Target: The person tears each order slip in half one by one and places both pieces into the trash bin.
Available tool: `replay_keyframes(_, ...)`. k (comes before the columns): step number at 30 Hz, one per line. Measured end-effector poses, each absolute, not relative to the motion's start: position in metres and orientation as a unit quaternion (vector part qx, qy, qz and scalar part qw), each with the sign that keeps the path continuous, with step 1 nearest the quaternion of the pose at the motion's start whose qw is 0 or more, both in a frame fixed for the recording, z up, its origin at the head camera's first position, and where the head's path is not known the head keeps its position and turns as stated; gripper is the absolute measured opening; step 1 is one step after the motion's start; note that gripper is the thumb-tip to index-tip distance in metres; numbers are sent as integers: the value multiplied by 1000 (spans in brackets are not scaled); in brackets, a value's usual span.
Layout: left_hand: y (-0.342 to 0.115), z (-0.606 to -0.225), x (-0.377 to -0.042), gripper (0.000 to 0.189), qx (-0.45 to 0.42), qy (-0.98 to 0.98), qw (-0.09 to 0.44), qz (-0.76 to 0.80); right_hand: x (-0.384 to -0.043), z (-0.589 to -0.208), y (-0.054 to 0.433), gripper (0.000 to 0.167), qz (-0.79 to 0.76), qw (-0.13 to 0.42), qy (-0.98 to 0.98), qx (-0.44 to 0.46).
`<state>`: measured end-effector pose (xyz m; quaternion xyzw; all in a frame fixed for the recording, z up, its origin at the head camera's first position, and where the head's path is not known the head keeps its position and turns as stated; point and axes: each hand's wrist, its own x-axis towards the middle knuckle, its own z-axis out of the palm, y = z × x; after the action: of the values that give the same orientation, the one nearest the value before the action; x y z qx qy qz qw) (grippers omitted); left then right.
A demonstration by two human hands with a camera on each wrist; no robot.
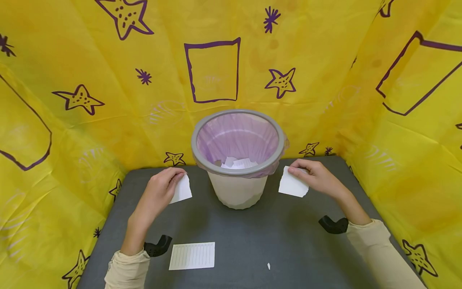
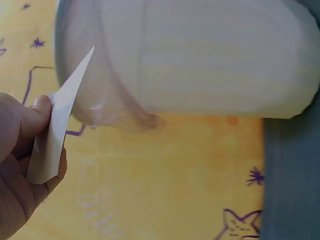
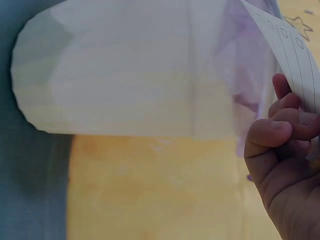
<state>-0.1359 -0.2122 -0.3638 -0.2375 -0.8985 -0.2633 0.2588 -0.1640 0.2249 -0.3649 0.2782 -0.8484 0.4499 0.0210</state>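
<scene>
My left hand (image 1: pixel 161 192) pinches a torn piece of white paper (image 1: pixel 182 189) to the left of the waste bin. On the bin's other side, my right hand (image 1: pixel 315 176) pinches another torn piece of paper (image 1: pixel 293 184); the right wrist view shows printed lines and small boxes on this paper (image 3: pixel 287 47). Between the hands stands the pale waste bin (image 1: pixel 236 192), with a grey rim and a translucent purple bag (image 1: pixel 238 136) lining it. Several white paper scraps (image 1: pixel 240 163) lie inside. Both held pieces are outside the bin, near its rim height.
A lined paper card (image 1: pixel 192 256) lies on the dark grey table (image 1: pixel 231 228) at the front left. A tiny white scrap (image 1: pixel 268 266) is near the front. Yellow cloth (image 1: pixel 216 24) with purple drawings surrounds the table at the back and sides.
</scene>
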Motion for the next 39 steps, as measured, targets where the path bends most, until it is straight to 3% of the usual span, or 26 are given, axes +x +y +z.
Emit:
replay_keyframes(8, -204, -320, -153, 6, -272, -886, 265, -267, -185, -332, 217, 9, 450, 20, -843, 294)
replay_keyframes(18, -169, -281, -179, 12, -292, -889, 214, -282, -211, -295, 186, 12, 452, 29, -831, 321)
replay_keyframes(26, -138, -270, -198, 14, -300, -894, 180, -280, -229, -277, 158, 19, 407, 7, -858, 312)
replay_keyframes(39, -111, -278, -211, 19, -316, -900, 160, -253, -244, -280, 130, 16, 369, 24, -863, 343)
